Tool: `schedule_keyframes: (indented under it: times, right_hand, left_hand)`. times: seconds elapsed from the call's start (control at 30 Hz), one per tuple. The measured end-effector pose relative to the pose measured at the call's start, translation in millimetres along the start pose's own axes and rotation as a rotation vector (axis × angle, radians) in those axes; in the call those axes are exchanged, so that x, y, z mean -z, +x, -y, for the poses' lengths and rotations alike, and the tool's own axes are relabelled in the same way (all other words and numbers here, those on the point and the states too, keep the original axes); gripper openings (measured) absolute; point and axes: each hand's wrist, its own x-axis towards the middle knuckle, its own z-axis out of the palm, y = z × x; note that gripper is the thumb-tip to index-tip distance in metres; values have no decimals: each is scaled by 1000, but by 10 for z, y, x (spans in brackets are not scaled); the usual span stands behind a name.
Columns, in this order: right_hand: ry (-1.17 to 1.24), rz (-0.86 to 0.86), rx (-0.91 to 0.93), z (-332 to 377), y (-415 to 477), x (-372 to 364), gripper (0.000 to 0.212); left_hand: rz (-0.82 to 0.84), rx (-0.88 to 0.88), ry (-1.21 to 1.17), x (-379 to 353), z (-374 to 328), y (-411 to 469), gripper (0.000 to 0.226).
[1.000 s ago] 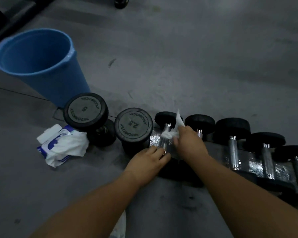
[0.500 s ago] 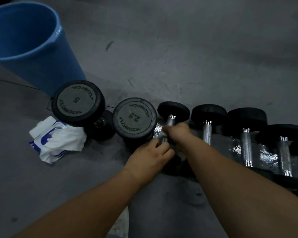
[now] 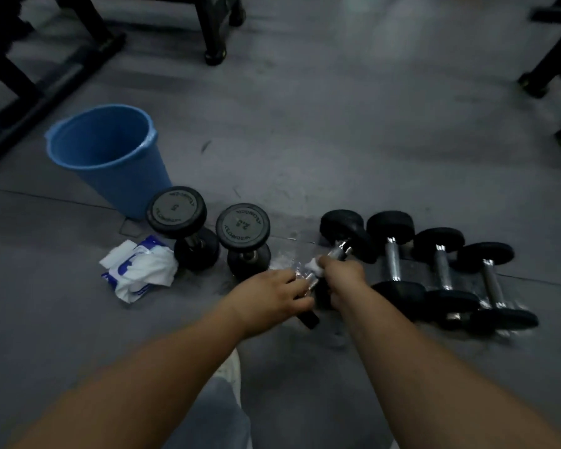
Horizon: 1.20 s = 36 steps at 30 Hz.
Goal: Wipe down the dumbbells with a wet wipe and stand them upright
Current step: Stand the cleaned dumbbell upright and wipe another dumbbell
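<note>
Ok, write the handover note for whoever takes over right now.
Left hand: gripping the near end of the tilted dumbbell.
Right hand: holding the wet wipe around its chrome handle.
Done: two dumbbells upright, beside the blue bucket. Whether they were wiped cannot be told.
Left: finish this one and stand it up; then the three lying dumbbells to its right.
Wipe pack lies left of the upright pair.

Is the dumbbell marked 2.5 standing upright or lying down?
Upright. The 2.5 dumbbell stands on end beside the 5 dumbbell, its labelled face pointing up, lower head on the floor.
</note>
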Motion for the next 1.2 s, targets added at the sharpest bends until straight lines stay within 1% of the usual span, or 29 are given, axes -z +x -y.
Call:
schedule_keyframes:
  times: [0.07, 0.17, 0.27, 0.3, 0.4, 0.43, 0.47, 0.53, 0.57, 0.6, 0.67, 0.73, 0.8, 0.83, 0.87, 0.9, 0.93, 0.97, 1.0, 1.03, 1.07, 1.13, 1.17, 1.2]
  right_hand:
    - [120, -73, -44, -139, -213, 258, 22]
    - [307, -158, -150, -472, -396, 574, 20]
    - [538, -226, -271, -901, -402, 729, 16]
    - [599, -233, -313, -1038, -385, 735, 19]
    - [702, -293, -394, -1396, -284, 676, 39]
    - [730, -308, -426, -1461, -263, 656, 41]
    - [762, -312, -452, -1548, -217, 623, 39]
    - [779, -294, -495, -1660, -140, 575, 28]
    - [767, -287, -495, -1676, -114, 549, 25]
    - [752, -280, -487, -1704, -70, 532, 26]
    - [708, -240, -477, -1726, -8, 541, 32]
    - [644, -166, -477, -1704, 8, 614, 32]
    - [563, -113, -506, -1723, 20, 713, 34]
    - [523, -85, -514, -1708, -24, 755, 31]
    - [502, -62, -519, -1709, -48, 787, 26]
    - [420, -58, -501, -1676, -108, 806, 21]
    - [296, -46, -445, -1684, -135, 826, 20]
    - [82, -51, -318, -1692, -168, 831, 24]
    - [-158, -76, -154, -1721, -181, 844, 27]
    - [-324, -113, 37, -1711, -243, 846, 22]
    - [-420, -112, 191, -1692, -303, 842, 15]
    - [-568, -100, 435, -1645, -390, 798, 17]
    - [-657, -103, 498, -1622, -410, 770, 18]
    - [-753, -108, 562, -1640, -390, 751, 19]
  left_hand:
    - [18, -50, -6, 39, -137, 48, 17]
    - [27, -91, -3, 4, -400, 118, 17]
    - [22, -106, -12, -160, -652, 154, 19]
    - [28, -102, -28, -252, -717, 154, 19]
    - [105, -15, -85, -526, -844, 56, 22]
    - [166, 42, -92, -604, -880, -8, 27]
    - [238, 107, -98, -670, -913, -87, 39]
    - [379, 209, -129, -772, -967, -222, 83]
    - [427, 259, -154, -807, -989, -252, 99]
    - [434, 308, -170, -833, -1008, -244, 104]
    - [382, 391, -184, -890, -1042, -191, 98]
    - [380, 449, -199, -891, -1066, -132, 96]
    - [398, 465, -211, -903, -1089, -133, 95]
    - [407, 475, -224, -902, -1102, -142, 92]
    - [386, 489, -226, -908, -1117, -155, 83]
    - [351, 499, -220, -922, -1133, -167, 71]
    - [343, 519, -218, -927, -1146, -169, 64]
    - [363, 543, -231, -937, -1166, -168, 65]
    - [376, 561, -241, -949, -1191, -169, 67]
    - [381, 581, -243, -949, -1217, -169, 67]
    - [389, 599, -255, -943, -1234, -170, 66]
    - [379, 608, -274, -939, -1245, -188, 64]
    - [365, 606, -280, -925, -1237, -189, 65]
    - [366, 609, -295, -929, -1224, -190, 72]
